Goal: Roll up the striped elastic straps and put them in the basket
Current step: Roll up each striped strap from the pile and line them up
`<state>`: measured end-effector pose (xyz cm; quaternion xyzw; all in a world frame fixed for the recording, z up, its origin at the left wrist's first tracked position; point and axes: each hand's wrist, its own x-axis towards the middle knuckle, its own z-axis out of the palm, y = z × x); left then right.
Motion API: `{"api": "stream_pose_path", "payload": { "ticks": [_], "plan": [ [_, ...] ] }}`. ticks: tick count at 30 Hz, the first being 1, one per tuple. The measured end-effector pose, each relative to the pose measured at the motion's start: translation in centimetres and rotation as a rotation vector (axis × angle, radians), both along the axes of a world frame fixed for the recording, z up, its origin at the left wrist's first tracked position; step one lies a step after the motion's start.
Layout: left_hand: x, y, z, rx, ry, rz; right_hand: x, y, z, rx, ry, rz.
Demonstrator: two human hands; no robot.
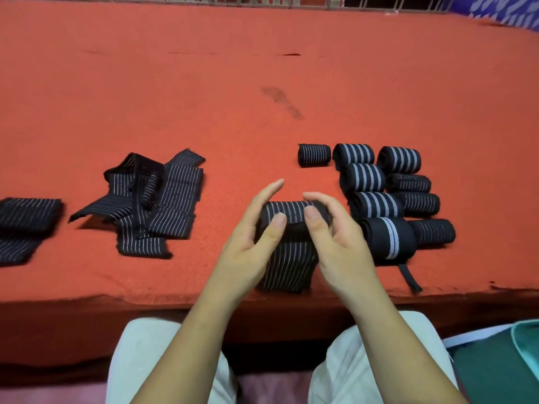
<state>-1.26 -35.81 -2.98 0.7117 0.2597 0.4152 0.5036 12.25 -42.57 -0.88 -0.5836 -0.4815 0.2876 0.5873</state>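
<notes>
At near edge, left hand (248, 252), right hand (344, 249) grip half-rolled strap (287, 266); leftmost strap (26, 217) cut off.

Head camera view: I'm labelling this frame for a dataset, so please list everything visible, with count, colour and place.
rolled straps: nine, black with pale stripes, clustered right of the hands
half-rolled strap: one, black with thin stripes, near edge, between the hands
loose straps: heap, count unclear, black striped, left of centre
far-left straps: count unclear, black striped, left edge
red cloth: one, covers the surface
teal-green object: one, bottom right corner, cut off
white trousers: the person's knees, bottom
left hand: holds the roll's left end
right hand: holds its right end
</notes>
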Motion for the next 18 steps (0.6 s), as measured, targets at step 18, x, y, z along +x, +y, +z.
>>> {"api": "stream_pose_path", "payload": {
  "ticks": [18],
  "plan": [
    [0.8, 0.0, -0.5, -0.260, -0.103, 0.036, 0.5, -0.1, -1.0, 0.043, 0.083, 0.126]
  ]
}}
